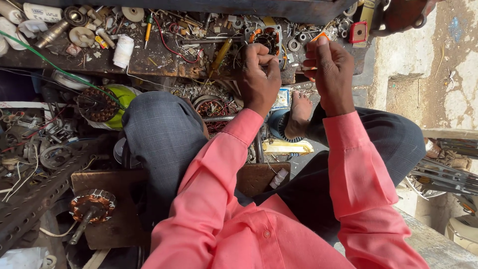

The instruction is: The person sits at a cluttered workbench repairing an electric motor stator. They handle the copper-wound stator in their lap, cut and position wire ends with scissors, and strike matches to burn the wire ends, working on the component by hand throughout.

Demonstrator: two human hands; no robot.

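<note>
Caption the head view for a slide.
Left hand and right hand raised together over a cluttered workbench, right fingers pinching a small orange piece.

Both hands, left hand (259, 79) and right hand (331, 69), pinch a thin wire (300, 68) above the cluttered workbench (149, 55)

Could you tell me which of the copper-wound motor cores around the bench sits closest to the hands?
The square-framed core on the bench, just beyond the left hand. The others lie lower: one by the green housing, one on the wooden board.
</note>
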